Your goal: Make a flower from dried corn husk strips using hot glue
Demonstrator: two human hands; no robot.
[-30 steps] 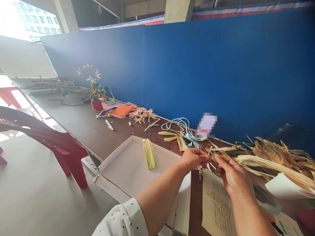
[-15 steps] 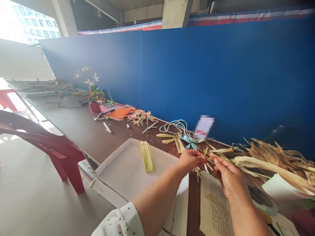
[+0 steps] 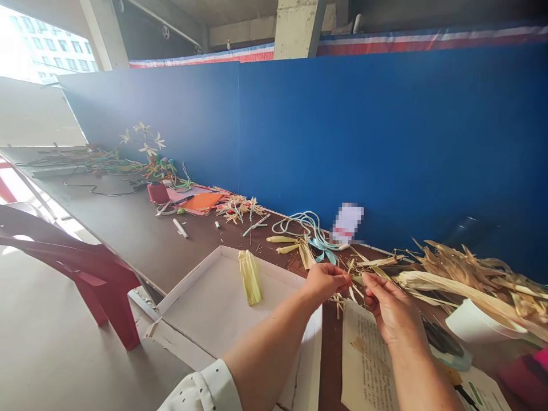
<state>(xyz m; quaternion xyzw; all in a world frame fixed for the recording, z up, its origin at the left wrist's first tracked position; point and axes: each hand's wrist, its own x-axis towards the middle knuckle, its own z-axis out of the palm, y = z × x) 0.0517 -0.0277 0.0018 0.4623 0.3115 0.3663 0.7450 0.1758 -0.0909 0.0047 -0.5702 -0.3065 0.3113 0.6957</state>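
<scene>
My left hand (image 3: 327,278) is pinched on a thin strip of corn husk (image 3: 350,267), held just above the table. Close beside it, my right hand (image 3: 385,302) is closed too, thumb against forefinger, at the other end of the small pale-green piece. The tips of both hands nearly meet, and much of what they grip is hidden. A folded yellow-green corn husk (image 3: 250,277) lies in the white box lid (image 3: 201,314) to the left. Below my right hand is a sheet of handwritten paper (image 3: 367,359).
Dry corn husks (image 3: 466,268) pile up at the right around a white paper cup (image 3: 482,322). Light-blue cord (image 3: 310,220) lies by the blue partition (image 3: 385,142). Markers (image 3: 180,228), orange paper (image 3: 202,201) and husk flowers (image 3: 235,210) are farther left. A red chair (image 3: 85,268) stands beside the table.
The view has shifted slightly, so everything sits a little lower and more to the left. My hands stay close together on the strip, with the right fingertips slightly farther from the left.
</scene>
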